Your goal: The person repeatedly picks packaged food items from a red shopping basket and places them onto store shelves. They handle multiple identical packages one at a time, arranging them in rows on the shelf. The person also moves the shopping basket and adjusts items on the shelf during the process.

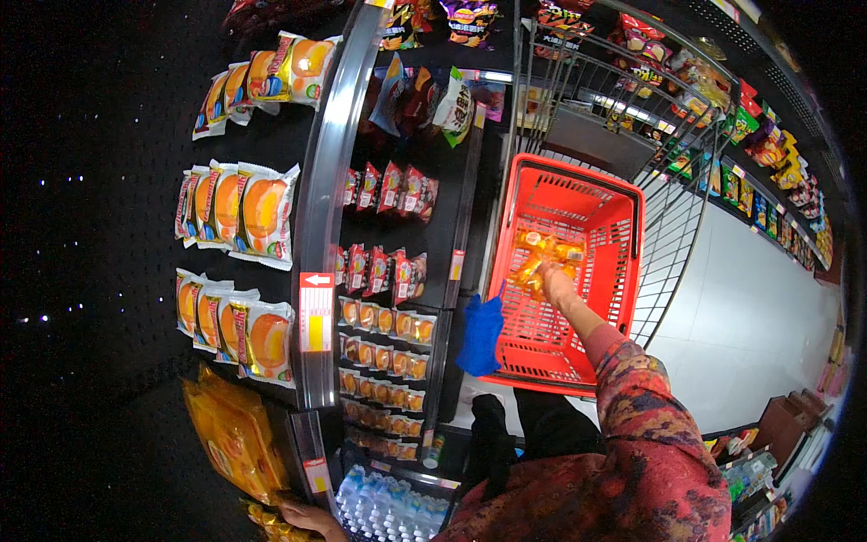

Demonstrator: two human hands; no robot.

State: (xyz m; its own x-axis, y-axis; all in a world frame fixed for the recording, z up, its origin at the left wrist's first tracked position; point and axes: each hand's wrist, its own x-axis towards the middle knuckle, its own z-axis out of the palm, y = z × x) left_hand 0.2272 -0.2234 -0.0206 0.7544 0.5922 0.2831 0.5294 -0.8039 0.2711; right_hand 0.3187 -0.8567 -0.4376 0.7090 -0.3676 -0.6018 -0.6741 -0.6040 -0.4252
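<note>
My right hand [557,284] reaches down into a red plastic shopping basket [515,203], its fingers on small orange-yellow wrapped packets [532,240] at the basket's floor; whether it grips one cannot be told. The basket rests on a metal wire shopping cart [667,251]. A blue cloth or glove [481,335] hangs at the basket's left rim. At the bottom left, my left hand [308,518] is at the shelf, touching or beside gold-yellow wrapped packets [271,522], just below a large yellow plastic bag [234,433]. Its fingertips are partly hidden.
Bagged round breads [261,213] stand in rows on the black shelf at left, behind a shiny price rail [325,223]. Red snack packets [391,186] and bottled water [393,505] are on the neighbouring shelves. Snack bags [765,152] line the right-hand shelf beyond the pale floor [738,305].
</note>
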